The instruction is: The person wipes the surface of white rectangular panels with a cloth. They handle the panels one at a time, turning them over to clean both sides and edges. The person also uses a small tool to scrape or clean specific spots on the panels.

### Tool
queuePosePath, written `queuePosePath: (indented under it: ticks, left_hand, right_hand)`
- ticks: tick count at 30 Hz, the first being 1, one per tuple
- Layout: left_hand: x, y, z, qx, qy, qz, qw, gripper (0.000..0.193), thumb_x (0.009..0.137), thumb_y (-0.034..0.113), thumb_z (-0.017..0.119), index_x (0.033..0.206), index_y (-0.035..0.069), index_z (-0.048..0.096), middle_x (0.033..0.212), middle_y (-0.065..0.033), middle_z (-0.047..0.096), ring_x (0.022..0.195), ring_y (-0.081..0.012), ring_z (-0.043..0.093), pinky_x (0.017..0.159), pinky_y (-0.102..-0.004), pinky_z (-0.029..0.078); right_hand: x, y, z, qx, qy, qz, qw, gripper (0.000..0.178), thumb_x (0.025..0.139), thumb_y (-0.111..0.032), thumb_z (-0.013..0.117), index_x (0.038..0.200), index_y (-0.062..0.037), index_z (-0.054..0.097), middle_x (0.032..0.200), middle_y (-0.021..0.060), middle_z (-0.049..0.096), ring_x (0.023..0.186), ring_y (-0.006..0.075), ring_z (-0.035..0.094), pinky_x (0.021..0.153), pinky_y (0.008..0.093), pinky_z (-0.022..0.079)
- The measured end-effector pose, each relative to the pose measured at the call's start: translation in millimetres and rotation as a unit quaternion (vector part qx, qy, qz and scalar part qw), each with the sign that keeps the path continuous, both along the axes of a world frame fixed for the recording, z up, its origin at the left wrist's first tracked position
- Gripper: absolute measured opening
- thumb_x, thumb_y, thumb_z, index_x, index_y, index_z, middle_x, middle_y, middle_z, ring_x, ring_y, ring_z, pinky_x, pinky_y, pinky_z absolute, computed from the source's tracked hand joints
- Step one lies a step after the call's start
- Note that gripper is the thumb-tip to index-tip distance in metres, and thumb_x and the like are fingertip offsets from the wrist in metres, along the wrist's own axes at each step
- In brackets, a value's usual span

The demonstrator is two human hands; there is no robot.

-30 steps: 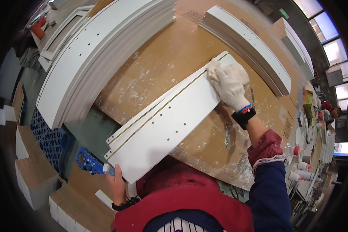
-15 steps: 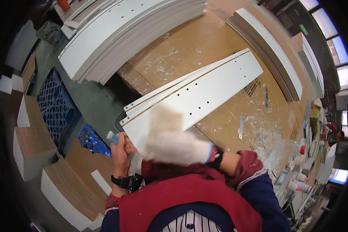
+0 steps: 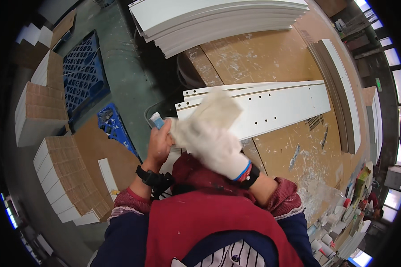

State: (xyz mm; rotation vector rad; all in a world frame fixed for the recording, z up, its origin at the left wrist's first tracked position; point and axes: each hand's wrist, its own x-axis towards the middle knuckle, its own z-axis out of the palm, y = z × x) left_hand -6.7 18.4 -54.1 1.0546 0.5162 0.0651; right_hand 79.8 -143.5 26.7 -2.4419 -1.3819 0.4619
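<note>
A long white board with drilled holes lies on top of another on the cardboard-covered table. My right hand, in a white glove, presses a blurred beige cloth over the board's near left end. Beside that end, my bare left hand is closed, its fingers curled. A small blue piece with a white tip shows at its fingertips; whether worn or held, I cannot make out. Part of the left fingers is hidden by the glove.
Stacked white boards stand at the far side, and narrow strips are piled at the right. Bottles crowd the lower right. A blue pallet and stacked panels are on the left.
The view has turned, so the boards appear further right and more level. My gloved hand with the cloth has come closer to my left hand at the board's end.
</note>
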Motion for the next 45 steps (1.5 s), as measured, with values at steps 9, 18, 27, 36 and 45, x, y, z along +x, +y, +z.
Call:
queuePosePath:
  ticks: [9, 18, 27, 36, 45]
  left_hand:
    - [0.7, 1.9, 7.9, -0.024, 0.013, -0.025, 0.999, 0.035, 0.099, 0.024, 0.039, 0.102, -0.008, 0.052, 0.079, -0.0135, 0.063, 0.065, -0.0162, 0.062, 0.058, -0.0259, 0.051]
    - [4.7, -5.4, 0.6, -0.208, -0.013, 0.112, 0.972, 0.036, 0.097, 0.025, 0.038, 0.110, -0.005, 0.053, 0.095, -0.0163, 0.064, 0.081, -0.0230, 0.064, 0.074, -0.0351, 0.053]
    - [1.3, 12.7, -4.3, -0.068, -0.025, 0.060, 0.996, 0.039, 0.098, 0.027, 0.037, 0.113, -0.007, 0.049, 0.088, -0.0224, 0.064, 0.072, -0.0247, 0.065, 0.064, -0.0308, 0.055]
    - [8.1, 9.4, 0.1, 0.027, -0.020, 0.062, 0.998, 0.033, 0.099, 0.024, 0.039, 0.107, -0.006, 0.052, 0.082, -0.0163, 0.063, 0.067, -0.0198, 0.065, 0.061, -0.0269, 0.054]
    - [4.6, -0.8, 20.0, 0.148, -0.028, 0.069, 0.986, 0.034, 0.101, 0.026, 0.034, 0.100, -0.003, 0.051, 0.079, -0.0145, 0.063, 0.062, -0.0172, 0.062, 0.058, -0.0256, 0.051]
  right_hand:
    - [81.6, -92.0, 14.2, 0.047, -0.116, -0.304, 0.945, 0.029, 0.086, -0.020, 0.056, 0.113, -0.0119, 0.055, 0.091, 0.0112, 0.055, 0.084, 0.0265, 0.059, 0.072, 0.0325, 0.049]
    - [3.8, 41.3, -2.6, 0.049, -0.035, 0.030, 0.998, 0.039, 0.076, -0.014, 0.060, 0.113, -0.0060, 0.051, 0.102, 0.0132, 0.057, 0.090, 0.0294, 0.060, 0.072, 0.0401, 0.051]
    - [76.1, -78.0, -11.0, 0.170, -0.211, -0.170, 0.947, 0.033, 0.086, -0.024, 0.060, 0.116, -0.0132, 0.060, 0.106, 0.0126, 0.063, 0.081, 0.0292, 0.061, 0.066, 0.0382, 0.051]
    - [-14.9, -70.0, -6.0, 0.094, 0.152, 0.133, 0.975, 0.054, 0.077, -0.026, 0.065, 0.126, -0.0105, 0.052, 0.117, 0.0118, 0.058, 0.084, 0.0286, 0.059, 0.073, 0.0363, 0.050]
    - [56.5, -179.9, -23.3, 0.219, -0.248, -0.289, 0.898, 0.033, 0.093, -0.011, 0.046, 0.126, -0.0059, 0.052, 0.096, 0.0101, 0.068, 0.075, 0.0153, 0.067, 0.064, 0.0238, 0.054]
